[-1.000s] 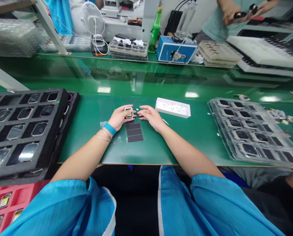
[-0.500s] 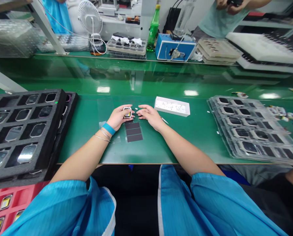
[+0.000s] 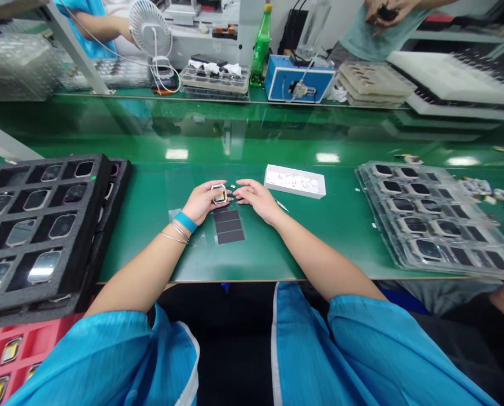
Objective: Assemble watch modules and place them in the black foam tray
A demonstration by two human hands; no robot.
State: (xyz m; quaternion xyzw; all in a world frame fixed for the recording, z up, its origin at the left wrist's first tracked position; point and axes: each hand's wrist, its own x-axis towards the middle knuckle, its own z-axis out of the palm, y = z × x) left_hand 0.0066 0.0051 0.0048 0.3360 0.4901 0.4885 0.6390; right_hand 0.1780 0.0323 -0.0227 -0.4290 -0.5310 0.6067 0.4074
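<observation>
My left hand (image 3: pixel 202 202) is closed around an opened smartwatch case (image 3: pixel 219 195) with a silvery rim and a yellow patch inside. Just right of the case is my right hand (image 3: pixel 256 200), its fingers bent and its thumb close to the index finger. Whatever lies between those fingertips is too small to make out. A tiny white piece (image 3: pixel 233 186) shows beside the right fingertips. Below the hands, a clear sheet with dark rectangular stickers (image 3: pixel 229 226) lies on the green table (image 3: pixel 252 265). A pointed tool, perhaps tweezers (image 3: pixel 282 206), is partly hidden behind my right hand.
A white box (image 3: pixel 295 181) with small bits stands beyond my right hand. Black foam trays of watches (image 3: pixel 44 225) stand left, above a red tray (image 3: pixel 27 344). Clear trays with watches (image 3: pixel 421 220) are stacked right. Along the back are a fan (image 3: pixel 150 28), a green bottle (image 3: pixel 261 48) and a blue device (image 3: pixel 298 79).
My hands and the watch case stay almost in place. The view has shifted slightly. At the back left, another person's arm now reaches toward the fan.
</observation>
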